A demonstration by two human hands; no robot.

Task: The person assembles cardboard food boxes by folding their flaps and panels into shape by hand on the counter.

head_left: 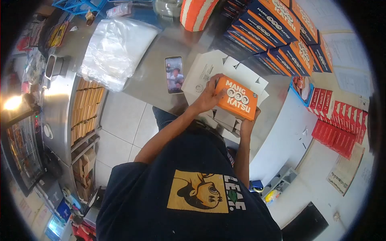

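Handling of the orange box (239, 105) calls for a light, even grip: you have it between both hands, above the pale carton blanks (204, 67) on the metal table (156, 56), close in front of your body. Your left hand (209, 96) grasps its left end, with fingers at the edge and on the printed top; your right hand (247, 127) supports the near right corner, its fingertips partly hidden. Whether the box is filled cannot be told; judged by its board walls, it is likely light if empty, stiff along the folds and weaker at the middle of each panel. Take hold at opposite ends, near the corners, and avoid pressing the top, which could dent. The printed face looks smooth with a slight sheen, so it may slide under dry fingers. The form is a shallow rectangular block with crisp edges and white lettering. The blanks beneath are thin, matt, grey-white board with cut flaps and slots; expect these tabs to bend or snag easily. To your left, you have a flat glass-faced phone (174, 75) and limp, glossy, wrinkled plastic bags (116, 50). To your right, the navy-and-orange boxes (277, 40) stand in rigid, square-edged stacks.
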